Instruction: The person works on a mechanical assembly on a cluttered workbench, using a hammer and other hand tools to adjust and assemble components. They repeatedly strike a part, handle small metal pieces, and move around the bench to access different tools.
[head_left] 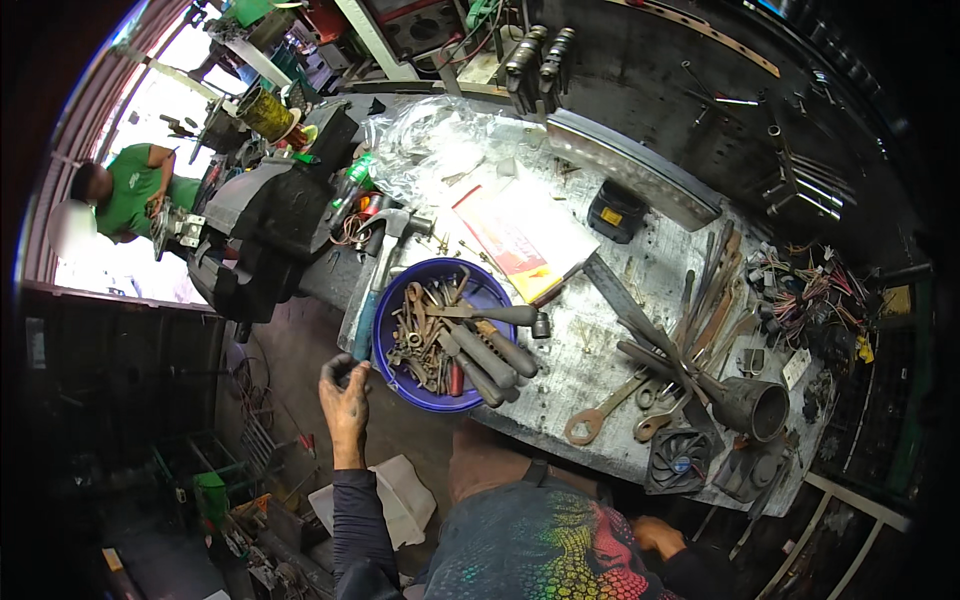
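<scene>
My left hand (pixel 343 402) is beside the bench's left end, thumb and bent fingers closed at the butt of a hammer (pixel 376 290). Its blue-gripped handle slants along the bench edge, with the metal head farther back. Right of the handle stands a round blue basin (pixel 447 402) filled with wrenches, sockets, rusty bits and dark-handled tools (pixel 480 365). Low by my body, my right hand (pixel 657 537) is partly hidden by my shirt, and its fingers do not show clearly. Nothing can be seen in it.
On the metal bench (pixel 540 405) lie a white-and-red packet (pixel 510 240), a black box (pixel 617 211), long tools (pixel 700 310), a ring wrench (pixel 585 426), a cooling fan (pixel 680 462) and a wire heap (pixel 810 295). A pale container (pixel 400 495) sits below. Another person (pixel 135 190) in green works far left.
</scene>
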